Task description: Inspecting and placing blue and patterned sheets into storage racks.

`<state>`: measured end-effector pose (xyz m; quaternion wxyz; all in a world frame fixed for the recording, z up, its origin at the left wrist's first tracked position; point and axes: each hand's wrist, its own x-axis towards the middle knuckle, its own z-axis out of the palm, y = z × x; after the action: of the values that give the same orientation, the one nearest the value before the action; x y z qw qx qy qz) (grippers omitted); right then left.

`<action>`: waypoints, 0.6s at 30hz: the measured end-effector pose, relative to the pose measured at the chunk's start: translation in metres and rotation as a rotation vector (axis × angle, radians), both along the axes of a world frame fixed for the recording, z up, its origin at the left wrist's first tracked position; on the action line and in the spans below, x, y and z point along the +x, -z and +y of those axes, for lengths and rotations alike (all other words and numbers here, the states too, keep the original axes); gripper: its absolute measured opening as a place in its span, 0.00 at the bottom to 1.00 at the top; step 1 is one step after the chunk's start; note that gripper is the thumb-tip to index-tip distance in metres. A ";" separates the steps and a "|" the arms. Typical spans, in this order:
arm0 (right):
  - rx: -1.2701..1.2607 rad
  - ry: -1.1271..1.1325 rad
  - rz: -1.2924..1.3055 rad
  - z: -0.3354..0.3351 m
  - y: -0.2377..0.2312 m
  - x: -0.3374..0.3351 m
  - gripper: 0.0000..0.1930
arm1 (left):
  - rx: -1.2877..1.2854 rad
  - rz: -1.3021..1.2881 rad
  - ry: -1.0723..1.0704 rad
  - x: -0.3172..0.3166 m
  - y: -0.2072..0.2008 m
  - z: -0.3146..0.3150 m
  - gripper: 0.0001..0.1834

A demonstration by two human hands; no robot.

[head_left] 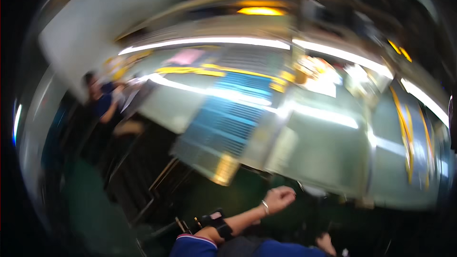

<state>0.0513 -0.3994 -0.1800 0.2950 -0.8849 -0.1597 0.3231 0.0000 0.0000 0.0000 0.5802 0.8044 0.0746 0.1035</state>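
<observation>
My left hand (281, 199) is in front of the worktable's near edge, over the dark floor. Its fingers are curled into a loose fist, and nothing shows in them. A silver bracelet (265, 207) is on that wrist, and a black strap (222, 226) with a small device sits higher on the forearm, below a blue sleeve. Low at the bottom edge hangs my right hand (326, 244), smeared and partly cut off, so its fingers cannot be made out. The closest thing to my left hand is the table edge; neither hand appears to touch it.
A long pale-green worktable (328, 147) runs across. On it lies a blue ribbed panel (233, 109) with yellow edging, its near end jutting past the edge. White papers (319, 78) lie under bright tube lights. At the left, another person (102, 97) sits at the table. Everything is motion-blurred.
</observation>
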 end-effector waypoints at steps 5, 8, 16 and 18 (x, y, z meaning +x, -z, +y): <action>-0.064 0.398 0.123 -0.024 0.007 -0.047 0.20 | 0.348 -0.252 -0.209 0.081 -0.023 -0.033 0.10; 0.005 0.701 0.155 -0.056 -0.005 -0.064 0.17 | 0.529 -0.252 -0.020 0.113 -0.001 -0.069 0.20; 0.994 1.989 0.044 -0.177 0.124 -0.011 0.10 | 0.731 -0.122 0.000 0.188 0.058 -0.151 0.30; 0.743 2.006 0.095 -0.189 0.108 0.036 0.12 | 0.872 -0.050 -0.043 0.186 0.058 -0.138 0.30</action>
<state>0.0870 -0.5886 -0.2877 0.6828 -0.4532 0.5640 -0.1017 0.1857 -0.1381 -0.0584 0.1858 0.9696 0.0268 0.1570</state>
